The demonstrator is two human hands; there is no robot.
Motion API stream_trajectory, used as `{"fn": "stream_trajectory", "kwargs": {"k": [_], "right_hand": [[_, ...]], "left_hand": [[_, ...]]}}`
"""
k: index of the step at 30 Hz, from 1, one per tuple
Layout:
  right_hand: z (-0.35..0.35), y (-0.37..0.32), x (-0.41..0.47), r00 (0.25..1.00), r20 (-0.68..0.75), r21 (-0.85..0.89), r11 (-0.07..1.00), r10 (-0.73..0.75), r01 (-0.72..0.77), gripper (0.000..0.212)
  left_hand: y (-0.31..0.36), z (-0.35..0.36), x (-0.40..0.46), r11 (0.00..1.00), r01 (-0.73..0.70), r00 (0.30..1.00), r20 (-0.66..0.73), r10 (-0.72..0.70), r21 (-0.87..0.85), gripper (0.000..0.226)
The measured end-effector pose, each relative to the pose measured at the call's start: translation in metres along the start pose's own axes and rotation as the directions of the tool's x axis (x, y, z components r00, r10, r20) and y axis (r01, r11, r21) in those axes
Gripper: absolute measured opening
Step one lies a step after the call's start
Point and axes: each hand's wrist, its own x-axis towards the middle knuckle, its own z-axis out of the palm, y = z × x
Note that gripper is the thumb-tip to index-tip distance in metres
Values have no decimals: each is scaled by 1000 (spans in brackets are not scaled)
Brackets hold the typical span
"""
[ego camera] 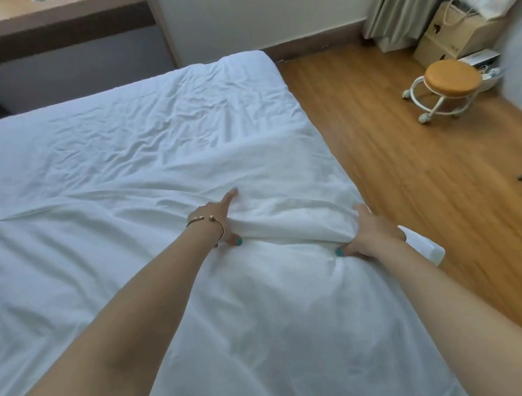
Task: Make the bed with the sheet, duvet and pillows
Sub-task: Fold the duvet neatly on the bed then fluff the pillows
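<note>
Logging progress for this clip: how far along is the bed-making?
Done: a white sheet covers the far part of the mattress, still creased. In hand: the left hand and right hand each grip a fold of the white duvet, which lies across the near part. Left: spreading the duvet and placing pillows, none in view.

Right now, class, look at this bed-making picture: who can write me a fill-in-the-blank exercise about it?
1. Both hands grip a bunched fold of the ____ duvet.
2. The bracelet is on the ____ wrist.
3. The stool stands on the ____ floor.
4. The thumbnails are painted ____.

Missing words: white; left; wooden; teal
</note>
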Motion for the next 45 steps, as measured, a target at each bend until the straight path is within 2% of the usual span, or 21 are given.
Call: {"fn": "stream_trajectory", "kwargs": {"k": [3, 7, 9, 12, 15, 17, 19, 22, 25, 28, 30, 32, 36, 38, 42, 45], "right_hand": [[37, -8, -1, 1000, 8, -17, 999, 29, -28, 73], [52, -12, 1, 988, -132, 27, 997, 74, -71, 50], [61, -12, -2, 970, -232, 57, 997, 69, -57, 42], [72, -13, -15, 923, -377, 205, 979, 75, 4, 30], [75, -11, -40, 857, -483, 406, 913, 180, 37, 21], [71, -10, -58, 823, -518, 450, 893, 233, 30, 12], [58, -16, -77, 811, -519, 434, 901, 270, -22, 13], [18, -34, -109, 808, -521, 448, 894, 274, -14, 22], [-27, -61, -134, 818, -483, 553, 833, 312, 9, 23], [-58, -87, -136, 771, -491, 662, 749, 407, 26, 28], [-65, -97, -131, 735, -489, 714, 700, 470, 28, 30], [-65, -95, -127, 731, -473, 735, 677, 492, 20, 31], [-46, -66, -102, 801, -446, 682, 731, 399, 16, 31], [-42, -56, -83, 818, -450, 687, 724, 359, 61, 26], [-95, -72, -23, 769, -510, 767, 609, 386, 203, 18], [-121, -73, 36, 800, -484, 774, 600, 354, 203, 14]], "left_hand": [[1, 21, 2, 1000, 11, 999, -40, -12, -14, 79], [-16, 54, -7, 954, 6, 987, -153, -55, -301, 48], [-29, 65, -11, 900, -28, 978, -196, -64, -435, 43], [-40, 75, -16, 810, -118, 969, -245, -32, -574, 38], [-46, 79, -29, 752, -198, 960, -280, 19, -629, 36], [-54, 76, -44, 728, -227, 958, -283, 48, -647, 34], [-65, 73, -64, 703, -249, 952, -304, 50, -666, 28], [-83, 59, -111, 591, -292, 944, -324, 55, -752, 20], [-93, 31, -149, 515, -296, 951, -296, 85, -805, 25], [-91, 3, -152, 450, -254, 966, -248, 72, -856, 26], [-82, -7, -138, 446, -205, 978, -203, 52, -871, 26], [-70, -9, -123, 463, -151, 987, -163, 15, -873, 29], [-44, 0, -105, 436, -70, 989, -118, -84, -897, 31], [-32, 3, -101, 398, -83, 977, -154, -150, -914, 31], [10, -34, -72, 336, -187, 900, -297, -317, -923, 37], [35, -70, -24, 307, -249, 861, -355, -365, -918, 40]]}}
